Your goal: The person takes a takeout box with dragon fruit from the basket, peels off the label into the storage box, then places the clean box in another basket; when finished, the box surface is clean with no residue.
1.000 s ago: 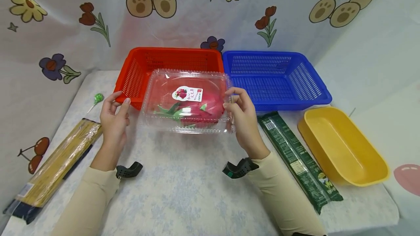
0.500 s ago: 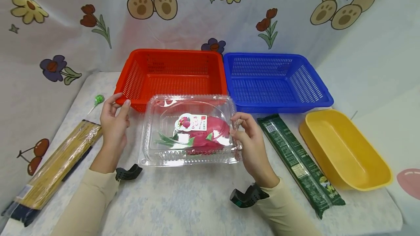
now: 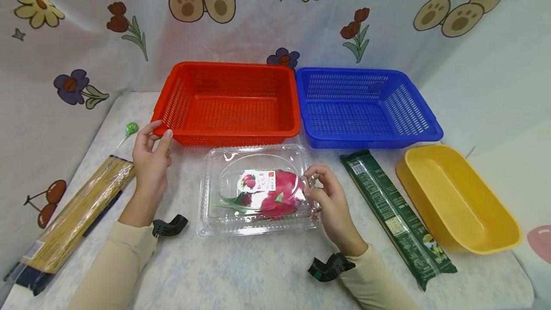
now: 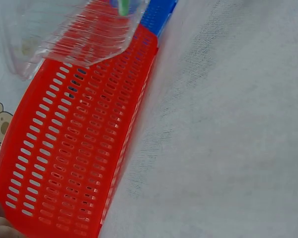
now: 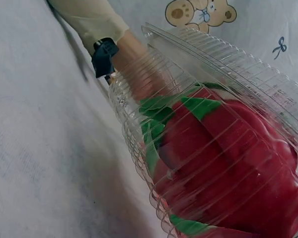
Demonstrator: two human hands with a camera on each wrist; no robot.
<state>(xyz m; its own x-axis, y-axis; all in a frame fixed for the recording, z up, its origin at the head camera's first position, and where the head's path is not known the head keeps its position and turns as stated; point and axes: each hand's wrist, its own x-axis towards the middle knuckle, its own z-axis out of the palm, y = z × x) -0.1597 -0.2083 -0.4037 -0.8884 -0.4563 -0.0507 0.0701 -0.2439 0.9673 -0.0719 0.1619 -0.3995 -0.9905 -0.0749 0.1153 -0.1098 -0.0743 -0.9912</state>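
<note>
In the head view my right hand (image 3: 330,204) pinches the right edge of a clear plastic clamshell box (image 3: 218,161). Inside it lies a pink dragon fruit (image 3: 286,190) with green scales, partly behind a white label on the lid. The right wrist view shows the same dragon fruit (image 5: 228,163) close up through the ribbed wall. My left hand (image 3: 151,161) holds the front left corner of the red basket (image 3: 232,138), thumb outside and fingers at the rim. In the left wrist view, only fingertips show beside the basket's slotted wall (image 4: 84,144).
A blue basket (image 3: 370,140) stands right of the red one. A yellow tub (image 3: 456,195) and a green packet (image 3: 396,219) lie at the right. On the left are a pack of noodle-like sticks (image 3: 77,219) and a green lollipop (image 3: 131,128).
My right hand has brought the clamshell box from over the red basket's front down toward me, in front of the basket. The left hand has stayed at the basket's corner.
</note>
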